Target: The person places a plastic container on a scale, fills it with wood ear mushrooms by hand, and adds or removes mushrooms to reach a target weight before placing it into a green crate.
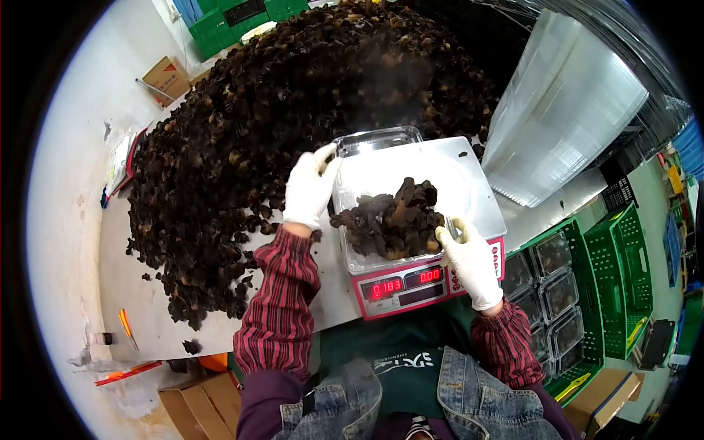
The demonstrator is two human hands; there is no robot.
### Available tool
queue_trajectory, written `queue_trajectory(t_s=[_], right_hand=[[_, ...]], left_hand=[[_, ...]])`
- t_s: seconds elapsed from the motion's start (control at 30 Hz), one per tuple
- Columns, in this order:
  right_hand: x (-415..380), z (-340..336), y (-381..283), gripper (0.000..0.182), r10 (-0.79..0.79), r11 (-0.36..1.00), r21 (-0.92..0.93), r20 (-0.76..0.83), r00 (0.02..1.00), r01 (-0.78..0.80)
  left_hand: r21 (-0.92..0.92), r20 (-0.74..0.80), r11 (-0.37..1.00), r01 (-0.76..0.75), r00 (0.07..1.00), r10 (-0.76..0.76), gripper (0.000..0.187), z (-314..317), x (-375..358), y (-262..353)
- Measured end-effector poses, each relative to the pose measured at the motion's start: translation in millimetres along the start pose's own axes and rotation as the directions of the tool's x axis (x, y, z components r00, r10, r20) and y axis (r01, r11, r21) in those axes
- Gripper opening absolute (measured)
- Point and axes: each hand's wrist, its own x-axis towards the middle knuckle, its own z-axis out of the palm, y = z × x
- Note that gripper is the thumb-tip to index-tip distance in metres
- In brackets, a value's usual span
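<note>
A clear plastic box [339, 246] with its lid [381, 139] folded back rests on a red and white digital scale [480, 187]. Dark, curled fungus pieces [396, 220] lie in the front part of the box. The scale's red display [386, 287] reads 0.183. My left hand [312, 187], in a white glove, has thumb and fingertips at the back left edge of the box, by the lid. My right hand [469, 260], also gloved, pinches at the front right corner of the box beside the fungus.
A large heap of dark fungus [242, 132] covers the table [132, 308] behind and left. Stacked clear trays [561, 110] stand at the right. A green crate [598, 334] with filled boxes is lower right. An orange-handled tool [127, 327] lies at the left.
</note>
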Motion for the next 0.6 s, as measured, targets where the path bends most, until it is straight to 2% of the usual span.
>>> queue_trajectory(t_s=[0.03, 0.07, 0.13, 0.17, 0.2, 0.27, 0.3, 0.33, 0.37, 0.4, 0.43, 0.47, 0.53, 0.57, 0.6], right_hand=[[1.5, 2.8, 0.4, 0.048, 0.079, 0.991, 0.104, 0.044, 0.996, -0.083], [1.4, 0.6, -8.1, 0.048, 0.074, 0.991, 0.107, 0.038, 0.997, -0.078], [-0.3, -9.7, -31.0, 0.046, 0.173, 0.890, 0.374, 0.251, 0.952, -0.261], [-0.7, -12.0, -33.2, 0.050, 0.165, 0.897, 0.359, 0.274, 0.948, -0.260], [-1.0, -11.9, -26.8, 0.050, 0.164, 0.896, 0.363, 0.264, 0.951, -0.256], [-1.4, -10.4, -7.8, 0.059, 0.095, 0.789, 0.565, 0.275, 0.957, -0.241], [-2.4, -12.0, -11.1, 0.068, 0.068, 0.734, 0.634, 0.286, 0.956, -0.243], [-3.0, -15.1, -15.3, 0.068, 0.072, 0.733, 0.636, 0.280, 0.957, -0.241], [-2.9, -18.5, -19.7, 0.061, 0.031, 0.661, 0.699, 0.338, 0.941, -0.272], [-2.6, -20.7, -21.4, 0.054, -0.018, 0.582, 0.754, 0.387, 0.922, -0.305], [-0.9, -17.8, -6.3, 0.045, 0.062, 0.671, 0.671, 0.374, 0.925, -0.316], [-1.6, -18.4, -5.0, 0.045, 0.063, 0.669, 0.676, 0.365, 0.929, -0.310], [-3.8, -18.9, -3.8, 0.043, -0.054, 0.760, 0.618, 0.368, 0.928, -0.201], [-5.7, -16.0, -2.4, 0.044, -0.028, 0.732, 0.646, 0.343, 0.939, -0.215], [-4.6, -17.3, -6.3, 0.044, -0.053, 0.747, 0.634, 0.358, 0.932, -0.201]], left_hand=[[-0.161, 0.066, 0.987, 0.030, 0.998, -0.020, 0.038, 15.4, 6.3, -22.7], [-0.234, 0.186, 0.970, 0.060, 0.982, -0.016, 0.052, 28.7, 12.3, -42.8], [-0.513, 0.204, 0.841, 0.170, 0.976, -0.073, 0.062, 24.1, 11.9, -33.4], [-0.688, 0.174, 0.704, 0.177, 0.982, -0.076, 0.071, 15.3, 4.7, -12.3], [-0.771, 0.065, 0.629, 0.097, 0.995, -0.075, 0.065, 13.3, -1.2, -4.4], [-0.856, -0.032, 0.516, 0.031, 0.993, -0.113, 0.044, 5.1, -13.5, 8.4], [-0.813, -0.025, 0.582, -0.027, 1.000, 0.011, 0.038, 0.3, -21.2, -4.9], [-0.766, -0.008, 0.637, -0.091, 0.991, 0.131, 0.040, -4.5, -32.2, -19.1], [-0.693, -0.045, 0.696, -0.186, 0.975, 0.216, 0.049, -15.2, -48.6, -8.0], [-0.473, -0.133, 0.752, -0.459, 0.881, 0.454, 0.051, -22.5, -60.7, -7.4], [-0.358, -0.037, 0.864, -0.354, 0.930, 0.366, 0.039, -30.6, -82.8, 2.9], [-0.251, -0.017, 0.910, -0.330, 0.941, 0.337, 0.031, -29.7, -98.6, 2.5], [-0.398, 0.087, 0.918, -0.001, 0.995, 0.039, 0.040, -28.6, -126.7, 20.7], [-0.593, 0.209, 0.776, 0.215, 0.972, -0.110, 0.048, -28.6, -135.8, 21.6], [-0.716, 0.364, 0.557, 0.421, 0.906, -0.216, 0.057, -27.1, -141.7, 23.5]])
